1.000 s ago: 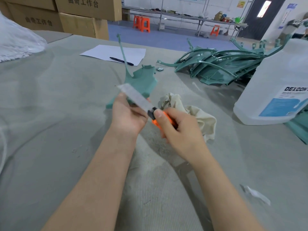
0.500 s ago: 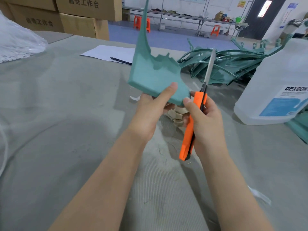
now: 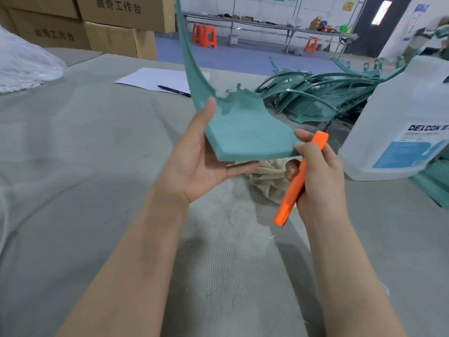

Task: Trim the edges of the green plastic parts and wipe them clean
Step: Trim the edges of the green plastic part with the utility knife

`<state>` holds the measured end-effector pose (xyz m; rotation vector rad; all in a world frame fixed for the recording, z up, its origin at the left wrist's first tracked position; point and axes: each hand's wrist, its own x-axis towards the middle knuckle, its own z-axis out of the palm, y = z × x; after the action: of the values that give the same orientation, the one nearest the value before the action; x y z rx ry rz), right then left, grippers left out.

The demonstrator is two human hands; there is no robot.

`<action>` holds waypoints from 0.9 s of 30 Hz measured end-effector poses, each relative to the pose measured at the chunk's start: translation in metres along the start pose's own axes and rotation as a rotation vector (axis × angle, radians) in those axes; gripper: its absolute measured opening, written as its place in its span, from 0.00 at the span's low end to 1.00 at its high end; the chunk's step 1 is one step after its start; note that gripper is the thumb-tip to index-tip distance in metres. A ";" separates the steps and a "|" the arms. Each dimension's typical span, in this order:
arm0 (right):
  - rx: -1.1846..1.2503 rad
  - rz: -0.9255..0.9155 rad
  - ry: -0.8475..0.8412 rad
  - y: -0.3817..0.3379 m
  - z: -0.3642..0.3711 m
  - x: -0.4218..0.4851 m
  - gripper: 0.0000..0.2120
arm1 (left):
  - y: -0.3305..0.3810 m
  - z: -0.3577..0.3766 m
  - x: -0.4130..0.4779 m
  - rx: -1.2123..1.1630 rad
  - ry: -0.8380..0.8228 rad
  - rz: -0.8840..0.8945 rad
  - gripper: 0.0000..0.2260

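Observation:
A green plastic part (image 3: 245,132), with a flat panel and a long curved arm rising out of the frame's top, is held up above the table. My left hand (image 3: 201,159) holds its left edge, thumb on top and fingers beneath. My right hand (image 3: 318,171) grips an orange utility knife (image 3: 297,183) and touches the part's right corner with a fingertip. The blade is hidden behind the part. A beige cloth (image 3: 269,176) lies crumpled on the table below the part.
A pile of green plastic parts (image 3: 323,93) lies at the back right. A large white DEXCON jug (image 3: 403,122) stands at right. Paper (image 3: 155,79) with a pen (image 3: 173,90) lies behind the part. Cardboard boxes (image 3: 116,27) and a plastic bag (image 3: 24,64) sit at the far left.
I lifted the part off the table and turned its flat face toward me. The knife swung upright, and its blade has dropped out of sight behind the part.

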<state>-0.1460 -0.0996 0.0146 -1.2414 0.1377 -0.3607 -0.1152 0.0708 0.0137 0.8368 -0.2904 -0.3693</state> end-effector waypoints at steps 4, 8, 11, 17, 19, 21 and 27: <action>-0.170 -0.039 -0.081 0.005 0.003 -0.001 0.04 | -0.008 -0.007 0.009 -0.077 0.316 -0.010 0.05; -0.129 0.090 -0.077 0.008 0.006 0.000 0.05 | -0.005 -0.016 0.012 -0.371 0.362 0.104 0.09; 0.208 0.366 -0.082 0.009 0.014 -0.003 0.09 | -0.005 -0.013 0.010 -0.489 0.225 0.169 0.08; 0.394 0.578 -0.325 0.018 0.026 -0.008 0.17 | -0.018 0.010 0.009 -0.411 0.055 -0.003 0.09; 0.461 0.552 -0.307 0.017 0.024 -0.006 0.19 | -0.015 0.011 0.009 -0.385 0.065 -0.007 0.10; 0.570 0.501 -0.209 0.012 0.021 -0.004 0.17 | -0.010 0.007 0.009 -0.318 0.115 0.044 0.10; 0.102 0.151 -0.008 0.003 0.005 0.002 0.09 | -0.006 -0.007 0.012 -0.375 0.385 0.119 0.07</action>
<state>-0.1422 -0.0953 0.0133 -1.1237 0.2025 -0.2286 -0.1025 0.0669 0.0060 0.5034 0.0879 -0.1380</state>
